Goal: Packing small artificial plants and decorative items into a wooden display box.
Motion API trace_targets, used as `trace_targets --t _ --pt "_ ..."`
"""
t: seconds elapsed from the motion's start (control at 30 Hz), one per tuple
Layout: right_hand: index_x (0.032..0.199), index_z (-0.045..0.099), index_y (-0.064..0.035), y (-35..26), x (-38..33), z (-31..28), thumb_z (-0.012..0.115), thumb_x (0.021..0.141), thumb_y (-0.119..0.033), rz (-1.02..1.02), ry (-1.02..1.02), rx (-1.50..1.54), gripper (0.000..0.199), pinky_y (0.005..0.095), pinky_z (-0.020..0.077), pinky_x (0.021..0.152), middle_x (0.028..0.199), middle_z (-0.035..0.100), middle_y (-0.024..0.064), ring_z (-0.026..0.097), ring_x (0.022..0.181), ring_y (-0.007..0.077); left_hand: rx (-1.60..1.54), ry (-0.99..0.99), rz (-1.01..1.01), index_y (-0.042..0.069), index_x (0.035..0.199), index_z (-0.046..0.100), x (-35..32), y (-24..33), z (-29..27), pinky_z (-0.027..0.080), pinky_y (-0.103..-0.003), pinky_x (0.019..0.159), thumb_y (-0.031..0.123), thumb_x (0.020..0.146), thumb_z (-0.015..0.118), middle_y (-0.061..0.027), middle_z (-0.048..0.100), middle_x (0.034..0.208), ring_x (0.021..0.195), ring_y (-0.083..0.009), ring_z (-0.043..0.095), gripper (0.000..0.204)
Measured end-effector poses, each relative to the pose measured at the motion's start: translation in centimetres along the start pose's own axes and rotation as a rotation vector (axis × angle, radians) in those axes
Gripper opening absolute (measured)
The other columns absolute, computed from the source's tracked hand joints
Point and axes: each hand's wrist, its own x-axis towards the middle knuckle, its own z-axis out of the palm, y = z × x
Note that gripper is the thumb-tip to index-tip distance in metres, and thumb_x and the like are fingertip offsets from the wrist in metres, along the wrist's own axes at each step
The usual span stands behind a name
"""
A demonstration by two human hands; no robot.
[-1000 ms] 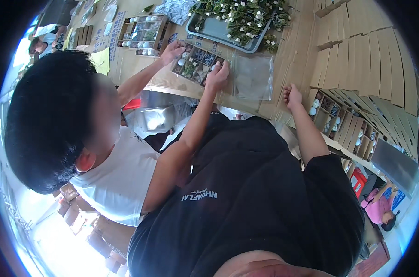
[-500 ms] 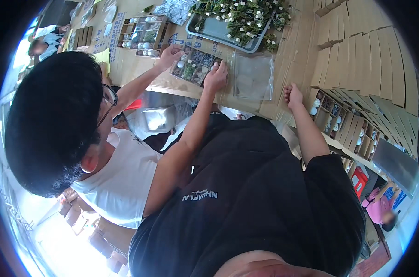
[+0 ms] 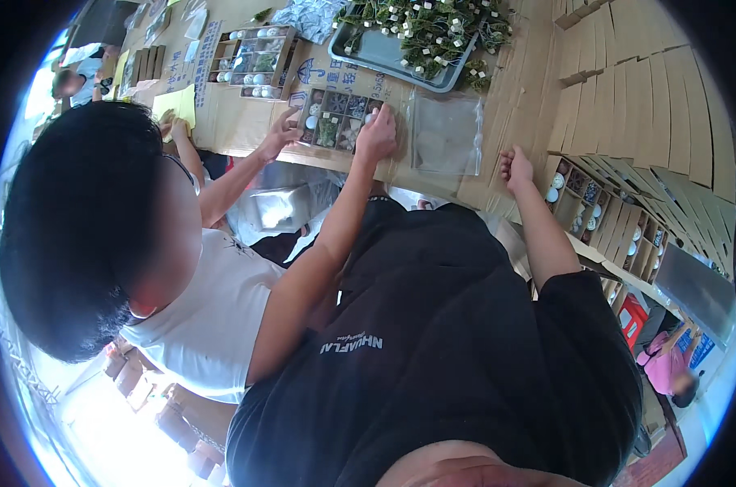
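My right hand [image 3: 516, 168] rests on the cardboard-covered table [image 3: 486, 183], fingers curled in and closed, with nothing visible in them. Left of it lies a flat clear plastic bag [image 3: 447, 138]. My left hand is out of view. Beside me, a co-worker in a white shirt has one hand [image 3: 377, 136] on the right side of a compartment box [image 3: 341, 119]. The box holds white balls, green moss and dark pieces. The co-worker's other hand [image 3: 279, 136] is at its left side, fingers spread.
A grey tray [image 3: 376, 65] heaped with green moss bundles stands at the far side. Another compartment box [image 3: 258, 61] lies to its left. Folded cardboard [image 3: 644, 114] is stacked at right, above more filled boxes [image 3: 583, 191]. Another hand [image 3: 173, 130] touches yellow paper [image 3: 181, 101].
The co-worker's left-side hand has drawn back toward the left, and the compartment box now lies straighter. A hand has come into sight at the yellow paper. My right hand stays in place.
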Motion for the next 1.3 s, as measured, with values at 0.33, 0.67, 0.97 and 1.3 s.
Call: trace_targets --t 0.33,0.67,0.97,1.3 --pt "0.079 0.067 -0.0116 0.1 0.2 0.1 0.048 0.093 -0.046 -0.015 0.004 -0.021 0.042 0.0236 0.0317 0.039 0.056 0.051 -0.0037 0.044 0.045 0.0095 -0.105 0.058 -0.030 -0.006 0.098 0.066 -0.5 -0.4 0.6 0.039 -0.038 0.104 0.021 0.084 0.052 -0.0192 0.061 0.111 0.123 -0.0387 0.044 0.034" --pt "0.080 0.067 -0.0109 0.1 0.5 0.0 0.047 0.093 -0.045 -0.023 -0.016 -0.014 0.042 0.0232 0.0316 0.039 0.057 0.051 -0.0036 0.043 0.044 0.0092 -0.083 0.034 -0.034 -0.002 0.089 0.069 -0.9 -1.0 -0.3 0.039 -0.035 0.102 0.020 0.083 0.053 -0.0145 0.062 0.105 0.116 -0.0352 0.047 0.027" --pt "0.080 0.067 -0.0104 0.2 0.6 -0.1 0.048 0.093 -0.044 -0.025 -0.023 -0.013 0.041 0.0233 0.0323 0.040 0.058 0.052 -0.0036 0.044 0.046 0.0095 -0.237 0.212 -0.107 -0.001 0.083 0.068 -0.9 -1.4 -0.6 0.044 -0.037 0.097 0.019 0.077 0.054 -0.0151 0.062 0.098 0.114 -0.0339 0.048 0.026" --pt "0.081 0.066 -0.0109 0.4 1.0 -0.1 0.047 0.093 -0.046 -0.017 -0.019 -0.025 0.041 0.0236 0.0314 0.040 0.057 0.051 -0.0041 0.043 0.045 0.0094 -0.360 0.236 -0.220 -0.002 0.096 0.062 -0.9 -0.2 4.0 0.051 -0.038 0.090 0.013 0.079 0.052 -0.0173 0.058 0.110 0.105 -0.0335 0.055 0.025"
